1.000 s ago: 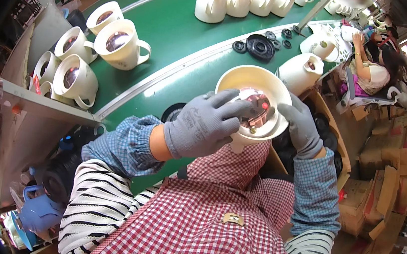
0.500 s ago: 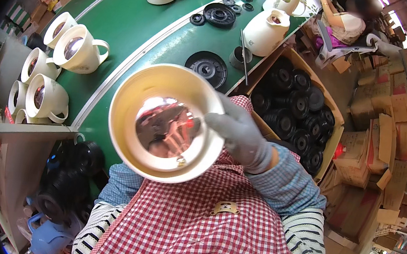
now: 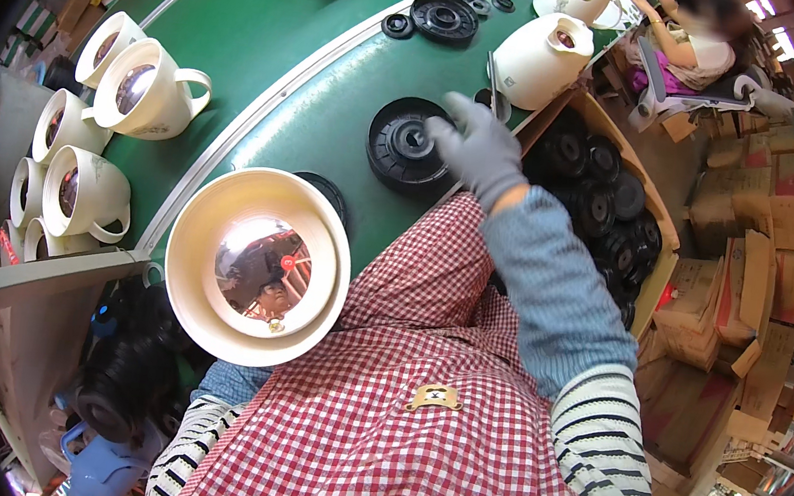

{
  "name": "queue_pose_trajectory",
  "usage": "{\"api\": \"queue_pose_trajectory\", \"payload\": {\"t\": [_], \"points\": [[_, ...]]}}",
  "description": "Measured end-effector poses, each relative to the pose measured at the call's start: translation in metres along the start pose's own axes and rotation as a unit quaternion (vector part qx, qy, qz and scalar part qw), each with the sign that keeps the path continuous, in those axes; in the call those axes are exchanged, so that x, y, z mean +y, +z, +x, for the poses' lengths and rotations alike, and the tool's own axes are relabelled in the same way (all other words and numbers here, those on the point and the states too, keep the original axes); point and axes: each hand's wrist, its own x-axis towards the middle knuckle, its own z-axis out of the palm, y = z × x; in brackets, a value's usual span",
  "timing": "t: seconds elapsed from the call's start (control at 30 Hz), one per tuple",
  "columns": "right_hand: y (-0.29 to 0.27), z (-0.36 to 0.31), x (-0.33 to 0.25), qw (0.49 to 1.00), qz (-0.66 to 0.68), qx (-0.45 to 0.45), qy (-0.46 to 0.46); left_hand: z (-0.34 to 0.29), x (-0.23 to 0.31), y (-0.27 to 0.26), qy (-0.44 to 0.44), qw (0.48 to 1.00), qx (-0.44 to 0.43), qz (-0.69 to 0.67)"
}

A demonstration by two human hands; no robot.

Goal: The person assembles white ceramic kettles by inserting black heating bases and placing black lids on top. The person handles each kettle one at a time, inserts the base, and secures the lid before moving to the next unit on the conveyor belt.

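Note:
A cream jug body [image 3: 177, 287] with a mirror-like inner liner [image 3: 262, 272] hangs over my lap at the table edge, its wide mouth facing up. Beneath it my left sleeve [image 3: 235, 381] runs in, and the left hand, holding it from below, is hidden. My right hand [image 3: 482, 150], in a grey glove, reaches over the table with fingers apart and nothing in them. Its fingertips are at the right rim of a ribbed black disc [image 3: 407, 146]; contact is hard to tell. Another black disc [image 3: 329, 196] is partly hidden behind the jug body.
Several cream jug bodies [image 3: 146, 87] stand at the left. A cream jug [image 3: 540, 64], a metal rod [image 3: 497, 83] and black parts [image 3: 443, 18] lie farther back. Right of me is a carton [image 3: 665, 220] of black parts. A person [image 3: 679, 50] sits at the far right.
My right hand has let go of the jug body and moved up to the black disc. The jug body has shifted left and slightly down.

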Motion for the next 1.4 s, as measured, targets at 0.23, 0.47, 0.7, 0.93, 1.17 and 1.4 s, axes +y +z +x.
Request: {"api": "queue_pose_trajectory", "payload": {"t": [0.23, 0.47, 0.7, 0.93, 1.17, 1.4], "points": [[0.025, 0.065, 0.025, 0.964, -0.179, -0.138, 0.138, 0.003, 0.001, -0.008, -0.006, 1.000, 0.023, -0.014], [-0.053, -0.027, 0.073, 0.934, 0.353, -0.049, -0.022, 0.015, 0.003, -0.002, 0.002, 1.000, 0.010, -0.025], [-0.049, -0.211, 0.083, 0.627, 0.691, -0.351, 0.081, 0.035, -0.009, 0.029, -0.004, 0.998, -0.054, -0.035], [-0.047, -0.233, 0.064, 0.774, 0.345, -0.522, -0.099, 0.040, -0.018, 0.059, -0.017, 0.993, -0.115, -0.015], [-0.033, -0.255, 0.092, 0.691, 0.549, -0.467, 0.061, 0.039, -0.025, 0.088, -0.033, 0.987, -0.159, 0.006], [-0.085, -0.258, 0.092, 0.630, 0.758, -0.064, -0.156, 0.051, -0.033, 0.119, -0.058, 0.975, -0.212, 0.027]]}}
